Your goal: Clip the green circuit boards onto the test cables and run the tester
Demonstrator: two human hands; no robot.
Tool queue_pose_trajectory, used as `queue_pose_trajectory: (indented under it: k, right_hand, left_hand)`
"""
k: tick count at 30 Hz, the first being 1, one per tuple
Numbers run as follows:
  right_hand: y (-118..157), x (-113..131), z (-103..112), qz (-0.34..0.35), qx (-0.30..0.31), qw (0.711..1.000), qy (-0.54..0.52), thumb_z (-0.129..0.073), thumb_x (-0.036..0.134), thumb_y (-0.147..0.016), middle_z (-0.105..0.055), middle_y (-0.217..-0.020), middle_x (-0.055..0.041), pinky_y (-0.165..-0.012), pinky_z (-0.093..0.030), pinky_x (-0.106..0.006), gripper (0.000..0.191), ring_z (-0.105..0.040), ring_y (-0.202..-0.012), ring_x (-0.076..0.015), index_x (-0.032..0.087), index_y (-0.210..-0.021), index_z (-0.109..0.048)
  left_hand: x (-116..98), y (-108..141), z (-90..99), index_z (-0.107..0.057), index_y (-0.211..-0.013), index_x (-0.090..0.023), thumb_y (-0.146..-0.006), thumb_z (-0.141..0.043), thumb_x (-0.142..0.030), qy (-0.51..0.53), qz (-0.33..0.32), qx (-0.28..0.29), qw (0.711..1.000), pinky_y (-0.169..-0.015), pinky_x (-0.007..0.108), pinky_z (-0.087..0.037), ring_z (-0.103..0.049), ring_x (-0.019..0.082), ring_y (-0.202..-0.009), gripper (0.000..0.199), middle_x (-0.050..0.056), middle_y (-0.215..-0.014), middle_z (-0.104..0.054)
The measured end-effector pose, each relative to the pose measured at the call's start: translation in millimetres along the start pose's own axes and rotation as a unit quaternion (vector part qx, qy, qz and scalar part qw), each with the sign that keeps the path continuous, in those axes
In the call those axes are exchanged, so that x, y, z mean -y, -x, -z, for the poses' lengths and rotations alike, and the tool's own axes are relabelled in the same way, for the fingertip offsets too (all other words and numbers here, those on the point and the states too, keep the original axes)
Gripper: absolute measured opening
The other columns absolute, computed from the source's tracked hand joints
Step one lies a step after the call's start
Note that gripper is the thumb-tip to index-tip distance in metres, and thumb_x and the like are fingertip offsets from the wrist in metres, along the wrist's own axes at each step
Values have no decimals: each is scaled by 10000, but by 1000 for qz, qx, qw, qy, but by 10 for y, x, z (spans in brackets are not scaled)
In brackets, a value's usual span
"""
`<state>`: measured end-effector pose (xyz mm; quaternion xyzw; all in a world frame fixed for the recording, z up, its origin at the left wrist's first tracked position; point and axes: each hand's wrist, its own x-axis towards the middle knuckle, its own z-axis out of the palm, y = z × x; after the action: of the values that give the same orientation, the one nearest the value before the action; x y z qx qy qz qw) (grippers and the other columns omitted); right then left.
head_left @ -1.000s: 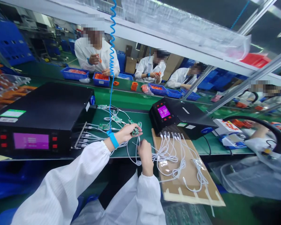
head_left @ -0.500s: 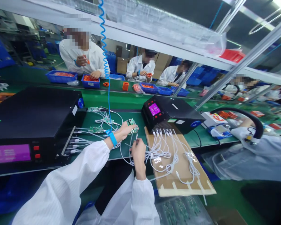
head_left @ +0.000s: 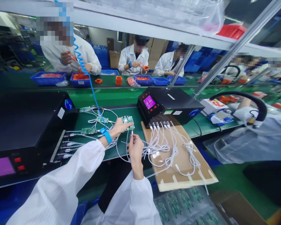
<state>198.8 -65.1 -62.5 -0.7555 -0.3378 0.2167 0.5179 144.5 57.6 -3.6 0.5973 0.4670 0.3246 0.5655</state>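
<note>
My left hand (head_left: pixel 119 127), with a blue wrist strap (head_left: pixel 107 137) at its cuff, grips a green circuit board (head_left: pixel 128 120) above the bench. Just below the board, my right hand (head_left: pixel 135 147) pinches a white USB cable (head_left: pixel 132 133) by its plug, which points up at the board's lower edge. Whether the plug sits in the socket is too small to tell. Left of my hands, more circuit boards (head_left: pixel 89 130) lie on the green bench (head_left: pixel 112 114), joined to white cables.
Black test boxes with purple screens stand at left (head_left: pixel 25 118) and right (head_left: pixel 170 104). White cables lie bundled on a cardboard sheet (head_left: pixel 184 134) jutting past the bench edge. Bagged boards (head_left: pixel 178 203) are below it. Across the line, co-workers handle orange parts by blue bins (head_left: pixel 49 78).
My right hand's plug has come up close to the board's lower edge. The board is turned flatter toward me. The whole view has shifted slightly.
</note>
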Motion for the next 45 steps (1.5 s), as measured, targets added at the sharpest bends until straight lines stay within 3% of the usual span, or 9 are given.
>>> queue_pose_trajectory:
  k: [11, 21, 29, 37, 45]
  right_hand:
    - [-18, -44, 32, 20, -16, 999, 48, -449, 450, -1019, -736, -765, -85, -564, -495, -273, 413, -678, -574, -195, 155, -1120, -720]
    - [1, -69, 14, 32, -21, 998, 51, -432, 464, -1029, -732, -761, -77, -597, -506, -282, 445, -684, -623, -205, 157, -1144, -732]
    - [-11, -106, 6, 70, -45, 995, 50, -456, 468, -1017, -732, -751, -85, -619, -503, -298, 453, -674, -632, -211, 141, -1109, -755]
    - [-15, -136, -14, 111, -69, 990, 46, -466, 420, -1016, -755, -816, -116, -680, -508, -315, 414, -693, -701, -226, 142, -1035, -771]
    - [-5, -156, -18, 119, -81, 989, 33, -469, 346, -1001, -765, -889, -141, -767, -528, -329, 372, -710, -782, -231, 120, -1018, -763]
  left_hand:
    - [39, -67, -8, -686, -711, -127, -597, -895, -77, 40, -15, 8, 999, -597, 240, -437, -569, 128, -615, 243, -2, -634, -657]
    - [50, -79, 70, -683, -730, -133, -516, -937, -140, 6, -39, 25, 999, -541, 225, -419, -574, 135, -608, 332, -2, -612, -645]
    - [-3, -48, 100, -603, -661, -159, -607, -921, -255, -94, -37, 10, 995, -494, 229, -343, -466, 99, -537, 336, -39, -553, -549]
    - [102, -110, 80, -698, -827, -135, -618, -910, -293, -159, -78, 10, 984, -541, 249, -395, -556, 135, -598, 337, 11, -678, -669]
    - [121, -103, 25, -666, -743, -151, -566, -927, -252, -127, -67, 23, 989, -560, 243, -438, -609, 156, -632, 332, 7, -632, -641]
